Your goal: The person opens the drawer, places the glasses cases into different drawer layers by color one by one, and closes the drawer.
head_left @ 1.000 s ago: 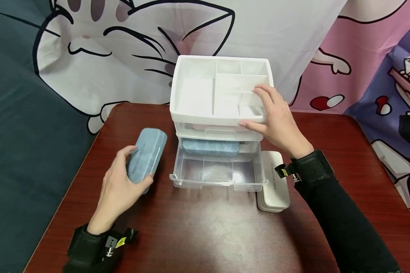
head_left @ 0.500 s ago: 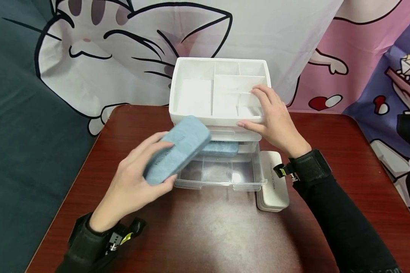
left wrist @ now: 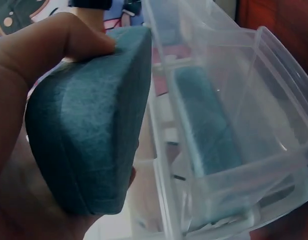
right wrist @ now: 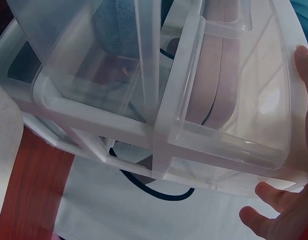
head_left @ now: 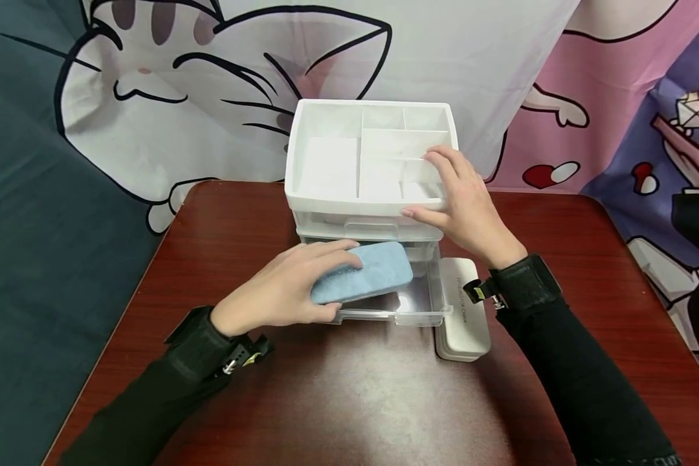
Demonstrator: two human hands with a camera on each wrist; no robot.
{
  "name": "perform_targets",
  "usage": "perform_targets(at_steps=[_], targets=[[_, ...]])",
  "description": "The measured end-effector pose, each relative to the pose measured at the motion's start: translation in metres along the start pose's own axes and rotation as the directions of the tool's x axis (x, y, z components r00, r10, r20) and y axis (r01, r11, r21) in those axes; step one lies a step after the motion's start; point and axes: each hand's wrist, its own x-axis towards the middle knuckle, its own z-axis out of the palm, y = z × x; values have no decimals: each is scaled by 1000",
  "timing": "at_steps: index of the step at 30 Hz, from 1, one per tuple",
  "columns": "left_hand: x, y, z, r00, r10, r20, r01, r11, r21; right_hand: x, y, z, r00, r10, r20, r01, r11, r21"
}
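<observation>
With twelve o'clock taken as straight ahead of the person, a blue case (head_left: 368,275) is gripped in the left hand (head_left: 294,291), which is placed toward nine o'clock of it; one long side is pressed by the thumb, and the other is covered by the curled fingers; the case is held over the pulled-out clear lower drawer (head_left: 419,319), at six o'clock of the white organizer (head_left: 343,206), and whether the drawer is touched by it cannot be told from these views.

The front corner of the organizer, toward four o'clock, is held by the right hand (head_left: 468,210); the thumb is laid along the front wall, and the fingers are bent over the rim of the divided top tray (head_left: 329,165).

Inside the lower drawer, a second blue case (left wrist: 206,120) is shown by the left wrist view; through the clear upper drawer (head_left: 378,228), a pinkish case (right wrist: 214,75) is seen.

A cream case (head_left: 465,310) with lettering is set on the reddish-brown table (head_left: 396,401), between four and five o'clock of the organizer; beyond the table, at twelve o'clock, a cloth (head_left: 477,52) printed with cartoon figures is hung; both arms are covered by black sleeves (head_left: 582,369).
</observation>
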Motion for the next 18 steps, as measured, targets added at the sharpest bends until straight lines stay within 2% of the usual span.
perform_targets(at_steps=[6,9,14,18], targets=[[17,-11,7,990,93,105,-89,995,-39,0,0,0,1000,-3,-1,3,1000,3],[23,-16,10,981,113,156,-104,993,-60,1,0,1,1000,-5,-2,5,1000,2],[26,-20,12,967,68,246,-55,997,-58,0,0,1,1000,-2,-1,2,1000,1],[25,-22,13,964,46,263,-31,998,-59,0,0,0,1000,9,2,-9,1000,0]])
